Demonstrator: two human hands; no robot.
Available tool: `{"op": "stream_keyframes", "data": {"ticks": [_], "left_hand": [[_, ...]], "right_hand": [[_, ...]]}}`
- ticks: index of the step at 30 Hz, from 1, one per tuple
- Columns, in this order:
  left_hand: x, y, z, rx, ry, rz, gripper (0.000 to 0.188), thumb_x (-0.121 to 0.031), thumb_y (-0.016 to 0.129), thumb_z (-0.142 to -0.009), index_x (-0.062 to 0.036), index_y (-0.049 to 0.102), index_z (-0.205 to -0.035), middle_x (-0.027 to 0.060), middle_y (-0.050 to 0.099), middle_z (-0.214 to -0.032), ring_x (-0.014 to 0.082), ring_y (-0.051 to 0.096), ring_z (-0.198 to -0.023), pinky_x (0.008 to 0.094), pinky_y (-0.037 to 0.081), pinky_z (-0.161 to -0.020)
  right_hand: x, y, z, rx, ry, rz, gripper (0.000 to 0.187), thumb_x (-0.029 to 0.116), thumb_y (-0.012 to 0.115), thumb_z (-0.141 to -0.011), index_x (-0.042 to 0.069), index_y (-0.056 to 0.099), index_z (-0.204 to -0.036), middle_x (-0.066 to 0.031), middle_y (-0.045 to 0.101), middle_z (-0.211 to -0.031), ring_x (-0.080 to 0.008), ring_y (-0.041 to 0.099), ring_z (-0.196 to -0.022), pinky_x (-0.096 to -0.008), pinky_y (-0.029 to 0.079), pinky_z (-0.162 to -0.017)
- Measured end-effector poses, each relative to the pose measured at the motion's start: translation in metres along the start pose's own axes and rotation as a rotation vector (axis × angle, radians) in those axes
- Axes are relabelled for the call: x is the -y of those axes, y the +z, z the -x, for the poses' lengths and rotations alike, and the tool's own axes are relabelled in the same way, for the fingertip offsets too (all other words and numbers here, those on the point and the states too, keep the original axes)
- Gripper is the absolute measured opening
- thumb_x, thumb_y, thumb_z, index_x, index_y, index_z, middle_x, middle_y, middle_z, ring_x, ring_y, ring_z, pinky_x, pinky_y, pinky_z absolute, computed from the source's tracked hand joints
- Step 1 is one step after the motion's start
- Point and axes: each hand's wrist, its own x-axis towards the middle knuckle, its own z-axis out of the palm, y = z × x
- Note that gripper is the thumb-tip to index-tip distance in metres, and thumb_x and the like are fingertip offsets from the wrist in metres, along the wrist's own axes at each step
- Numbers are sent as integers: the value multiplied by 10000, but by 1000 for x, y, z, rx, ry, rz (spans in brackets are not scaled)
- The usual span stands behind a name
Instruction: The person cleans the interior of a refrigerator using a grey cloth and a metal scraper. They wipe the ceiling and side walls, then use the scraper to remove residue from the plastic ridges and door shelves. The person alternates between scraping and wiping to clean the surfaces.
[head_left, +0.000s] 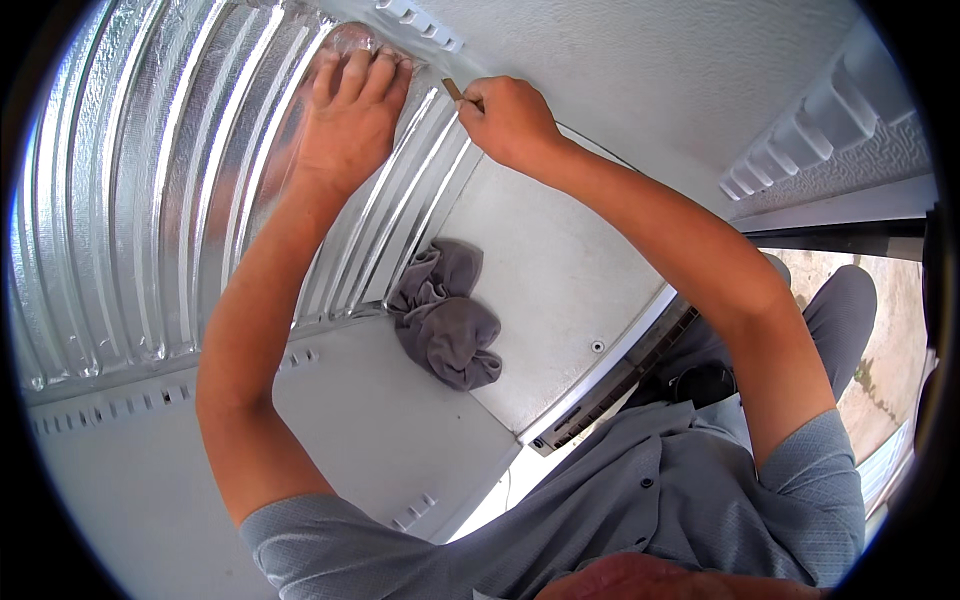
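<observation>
My left hand (350,120) lies with its fingers spread against the shiny silver foil (215,130), near the foil's upper right edge. Long parallel ridges run under this foil along the back wall. Just to the right, my right hand (508,120) is closed in a pinch around a small flat brownish strip (452,89). The strip's free end points up and left, close to where the foil meets the white side wall; whether it touches the foil I cannot tell. What the strip is exactly does not show.
A crumpled grey cloth (447,318) lies on the white cabinet floor (545,260) below my hands. Moulded shelf supports (800,145) jut from the right wall, with smaller ones (420,25) above my hands. The cabinet's front edge (610,365) runs close to my body.
</observation>
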Motion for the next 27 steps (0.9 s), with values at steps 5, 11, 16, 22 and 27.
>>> {"op": "stream_keyframes", "data": {"ticks": [5, 11, 16, 22, 27], "left_hand": [[12, -5, 1, -116, -60, 289, 503, -12, 623, -854, -82, 698, -1346, 93, 624, -1416, 319, 500, -1395, 506, 344, -1214], [18, -4, 1, -305, -89, 475, 558, 89, 611, -796, -53, 699, -1328, 104, 645, -1378, 348, 541, -1347, 468, 442, -1160], [5, -9, -3, -77, -36, 234, 577, -71, 636, -887, -215, 662, -1445, 58, 499, -1601, 311, 447, -1473, 484, 347, -1216], [2, -2, -2, 75, 8, 117, 525, -259, 641, -985, -334, 624, -1504, 14, 292, -1763, 278, 350, -1559, 514, 260, -1251], [-3, -6, -4, 180, 19, -41, 504, -323, 624, -1017, -346, 598, -1520, 26, 258, -1777, 277, 302, -1595, 530, 243, -1266]], "right_hand": [[-7, 4, -7, -47, -104, 70, 255, 212, 662, -1002, -10, 742, -906, -178, 690, -707, -360, 664, -655, -483, 534, -684], [-12, 10, -11, -94, -131, 93, 241, 208, 669, -996, 0, 750, -906, -189, 699, -720, -382, 676, -675, -496, 537, -698], [-12, 17, -19, -51, -112, 35, 253, 199, 669, -985, -10, 741, -863, -202, 698, -727, -387, 679, -682, -496, 540, -712], [-2, 12, 0, 180, 2, 13, 234, 185, 662, -947, -11, 744, -850, -245, 727, -830, -437, 717, -817, -526, 569, -790], [-11, -6, 29, 92, 39, -28, 322, 231, 652, -1018, -20, 697, -822, -153, 640, -668, -299, 597, -619, -455, 489, -649]]}}
